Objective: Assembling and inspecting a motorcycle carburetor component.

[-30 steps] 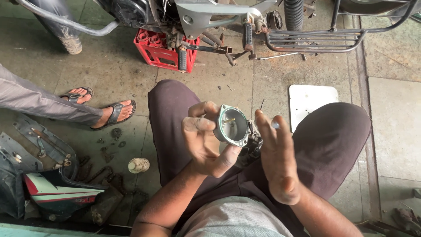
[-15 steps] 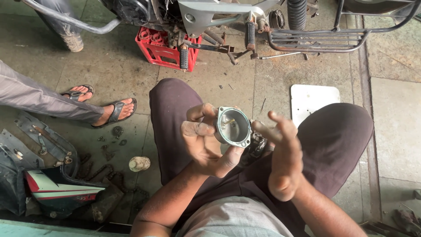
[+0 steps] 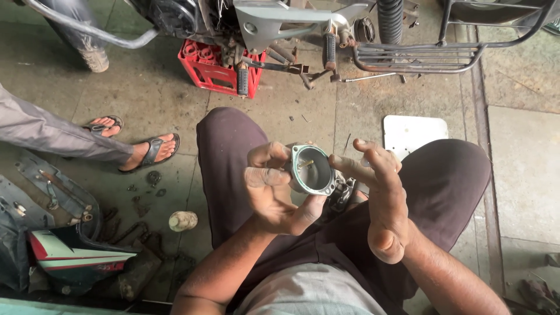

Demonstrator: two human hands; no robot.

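I sit with my knees spread over a concrete floor. My left hand [image 3: 274,189] grips a small metal bowl-shaped engine part [image 3: 312,169], its open round mouth with a greenish rim facing up at me. My right hand [image 3: 379,198] hovers just right of the part with fingers spread, fingertips near its rim, holding nothing. A dark metal piece [image 3: 344,195] sits below the part between my hands.
A motorcycle [image 3: 303,29] stands propped over a red plastic crate [image 3: 216,70] ahead. Another person's sandalled feet [image 3: 137,143] rest at left. A white board [image 3: 414,134] lies by my right knee. Body panels [image 3: 70,251], a chain and small loose parts litter the floor at lower left.
My right hand has lifted off the part and opened, its fingers now spread beside it. The left hand keeps holding the part, tilted slightly more toward me.
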